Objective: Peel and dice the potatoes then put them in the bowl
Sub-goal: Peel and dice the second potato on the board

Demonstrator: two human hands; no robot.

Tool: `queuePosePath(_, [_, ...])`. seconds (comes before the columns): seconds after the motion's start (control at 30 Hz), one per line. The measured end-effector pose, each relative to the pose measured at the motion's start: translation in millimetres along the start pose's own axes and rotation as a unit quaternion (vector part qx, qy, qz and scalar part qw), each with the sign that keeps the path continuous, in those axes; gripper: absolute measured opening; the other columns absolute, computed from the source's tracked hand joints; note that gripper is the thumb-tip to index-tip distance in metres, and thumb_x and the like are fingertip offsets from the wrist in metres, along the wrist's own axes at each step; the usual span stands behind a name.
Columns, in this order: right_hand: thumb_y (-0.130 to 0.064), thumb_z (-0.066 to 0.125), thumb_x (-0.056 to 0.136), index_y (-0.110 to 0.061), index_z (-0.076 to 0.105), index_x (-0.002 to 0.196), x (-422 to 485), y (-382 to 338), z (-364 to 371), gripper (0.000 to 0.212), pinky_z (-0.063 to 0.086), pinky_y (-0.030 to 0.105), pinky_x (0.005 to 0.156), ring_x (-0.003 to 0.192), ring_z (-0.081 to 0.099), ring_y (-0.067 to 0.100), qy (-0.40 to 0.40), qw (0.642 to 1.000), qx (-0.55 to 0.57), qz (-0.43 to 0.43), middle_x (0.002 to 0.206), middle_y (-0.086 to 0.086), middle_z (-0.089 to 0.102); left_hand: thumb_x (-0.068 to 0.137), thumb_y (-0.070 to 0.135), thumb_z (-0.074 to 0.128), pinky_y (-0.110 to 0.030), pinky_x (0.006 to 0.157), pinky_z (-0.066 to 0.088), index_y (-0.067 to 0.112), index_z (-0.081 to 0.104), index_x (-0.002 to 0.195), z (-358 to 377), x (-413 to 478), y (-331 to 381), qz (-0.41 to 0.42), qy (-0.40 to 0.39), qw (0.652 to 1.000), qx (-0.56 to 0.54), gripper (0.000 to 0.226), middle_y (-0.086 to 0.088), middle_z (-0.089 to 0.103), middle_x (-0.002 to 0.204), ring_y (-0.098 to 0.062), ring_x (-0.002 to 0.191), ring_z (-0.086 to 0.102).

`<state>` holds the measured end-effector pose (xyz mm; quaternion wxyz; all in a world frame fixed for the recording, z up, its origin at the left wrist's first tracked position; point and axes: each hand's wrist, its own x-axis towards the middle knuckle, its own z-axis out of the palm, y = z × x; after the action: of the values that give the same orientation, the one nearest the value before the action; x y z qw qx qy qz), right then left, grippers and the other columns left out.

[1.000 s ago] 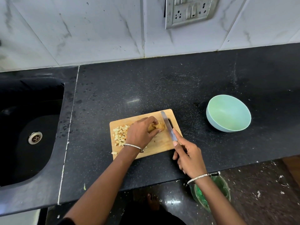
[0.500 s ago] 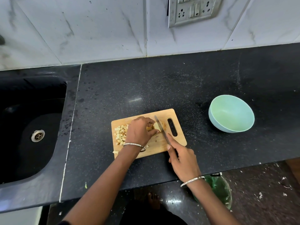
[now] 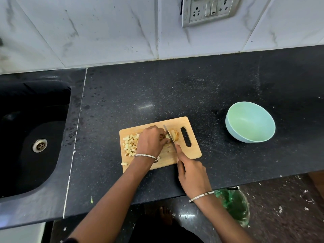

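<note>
Head-camera view down onto a black speckled counter [image 3: 175, 88] where a person is dicing on a small wooden cutting board [image 3: 192, 151]. A second ago the knife [image 3: 169, 135] was raised over the board's right side, near the handle slot; since then it has swung in towards nine o'clock and come down, and its blade now stands in the potato [image 3: 175, 135], with a rounded end showing on the three o'clock side of the steel. The left hand [image 3: 150, 142] is curled over the rest of the potato, fingertips pinching it just beside the blade, and has barely moved. The right hand [image 3: 192, 174] is wrapped around the knife handle at the board's five o'clock edge, with the forefinger laid straight along the spine. This looks like one more cut in the dicing, not the end of it. A heap of diced cubes [image 3: 130, 143] lies at nine o'clock on the board, partly hidden under the left wrist, and one stray cube [image 3: 124, 163] sits on the counter just off the seven o'clock corner. The pale green bowl [image 3: 250, 122] waits at three o'clock, well apart from the board and holding nothing (so the transfer has not begun). The counter is bare between board and bowl, so carrying cubes across should be easy. The counter's front edge runs near the board at six o'clock, with a green-lined bin [image 3: 235, 206] on the floor below. The sink [image 3: 31, 137] drops away at nine o'clock, and cubes pushed that way could roll in.
</note>
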<state>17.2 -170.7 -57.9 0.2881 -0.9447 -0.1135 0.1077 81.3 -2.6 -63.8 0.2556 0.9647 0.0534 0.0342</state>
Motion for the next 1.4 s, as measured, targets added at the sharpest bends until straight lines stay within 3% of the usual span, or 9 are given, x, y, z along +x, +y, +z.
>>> queuePosePath(0.3, [-0.026, 0.037, 0.103, -0.051, 0.009, 0.153, 8, -16, 6, 0.062, 0.051, 0.044, 0.075, 0.085, 0.066, 0.036, -0.008, 0.998, -0.040, 0.049, 0.089, 0.010, 0.068, 0.076, 0.032, 0.078, -0.031, 0.065, 0.048, 0.021, 0.076, 0.086, 1, 1, -2, -0.001, -0.002, 1.000, -0.012, 0.015, 0.001, 0.069, 0.084, -0.018, 0.078, 0.062])
queuePosePath(0.4, [-0.026, 0.039, 0.102, -0.052, 0.012, 0.152, 1, -11, 4, 0.063, 0.050, 0.043, 0.073, 0.076, 0.064, 0.030, -0.006, 0.999, -0.032, 0.040, 0.077, 0.006, 0.065, 0.075, 0.033, 0.080, -0.028, 0.064, 0.046, 0.021, 0.076, 0.088, 1, -2, -2, 0.000, 0.010, 0.999, -0.032, 0.018, 0.002, 0.069, 0.083, -0.017, 0.075, 0.062])
queuePosePath(0.5, [-0.021, 0.045, 0.101, -0.050, 0.018, 0.151, -16, -10, -2, 0.064, 0.048, 0.036, 0.064, 0.053, 0.051, 0.013, 0.004, 0.999, 0.005, 0.033, 0.056, -0.010, 0.049, 0.073, 0.034, 0.081, -0.028, 0.066, 0.048, 0.019, 0.076, 0.091, 0, -3, -3, 0.002, 0.010, 0.999, -0.048, 0.025, 0.002, 0.070, 0.084, -0.015, 0.075, 0.062])
queuePosePath(0.63, [-0.016, 0.048, 0.100, -0.047, 0.031, 0.148, -20, -6, -8, 0.059, 0.038, 0.030, 0.053, 0.038, 0.036, 0.012, 0.045, 0.997, 0.052, 0.028, 0.044, -0.005, 0.035, 0.070, 0.033, 0.083, -0.030, 0.067, 0.050, 0.017, 0.075, 0.092, -3, -6, -5, -0.006, 0.011, 0.998, -0.058, 0.028, 0.003, 0.070, 0.083, -0.015, 0.071, 0.060])
queuePosePath(0.8, [-0.021, 0.046, 0.102, -0.047, 0.029, 0.150, -6, -13, -4, 0.058, 0.041, 0.037, 0.063, 0.048, 0.041, 0.014, 0.020, 0.999, 0.033, 0.024, 0.047, -0.004, 0.037, 0.074, 0.027, 0.082, -0.026, 0.071, 0.051, 0.018, 0.075, 0.100, -6, -9, -1, -0.021, 0.013, 0.998, -0.055, 0.028, 0.003, 0.074, 0.090, -0.016, 0.078, 0.067])
queuePosePath(0.93, [-0.020, 0.047, 0.101, -0.046, 0.032, 0.149, -3, -13, -1, 0.057, 0.043, 0.042, 0.062, 0.050, 0.040, 0.018, 0.015, 0.999, 0.041, 0.025, 0.048, -0.005, 0.034, 0.077, 0.025, 0.079, -0.021, 0.069, 0.048, 0.019, 0.076, 0.096, -9, -8, 0, -0.031, 0.006, 0.998, -0.057, 0.020, 0.003, 0.075, 0.087, -0.013, 0.078, 0.067])
queuePosePath(1.13, [-0.019, 0.047, 0.101, -0.047, 0.033, 0.149, 0, -12, 1, 0.057, 0.046, 0.043, 0.066, 0.056, 0.044, 0.023, 0.005, 0.999, 0.033, 0.030, 0.051, -0.008, 0.037, 0.077, 0.024, 0.079, -0.027, 0.070, 0.052, 0.020, 0.077, 0.090, -9, -5, -1, -0.034, -0.004, 0.998, -0.056, 0.014, 0.004, 0.075, 0.085, -0.013, 0.075, 0.067])
queuePosePath(1.27, [-0.019, 0.045, 0.100, -0.048, 0.029, 0.150, 7, -16, 7, 0.060, 0.050, 0.044, 0.073, 0.085, 0.063, 0.036, 0.003, 0.998, 0.041, 0.037, 0.089, 0.008, 0.070, 0.077, 0.025, 0.079, -0.027, 0.069, 0.051, 0.022, 0.078, 0.087, -8, -4, -3, -0.040, -0.012, 0.998, -0.050, 0.010, 0.007, 0.074, 0.084, -0.012, 0.074, 0.065])
queuePosePath(1.4, [-0.026, 0.040, 0.101, -0.057, 0.010, 0.150, 6, -23, 11, 0.065, 0.053, 0.046, 0.075, 0.089, 0.064, 0.037, -0.014, 0.999, -0.025, 0.041, 0.094, 0.010, 0.068, 0.077, 0.022, 0.078, -0.029, 0.070, 0.052, 0.021, 0.078, 0.084, -9, -4, -4, -0.050, -0.009, 0.997, -0.051, 0.006, 0.006, 0.074, 0.081, -0.014, 0.074, 0.066])
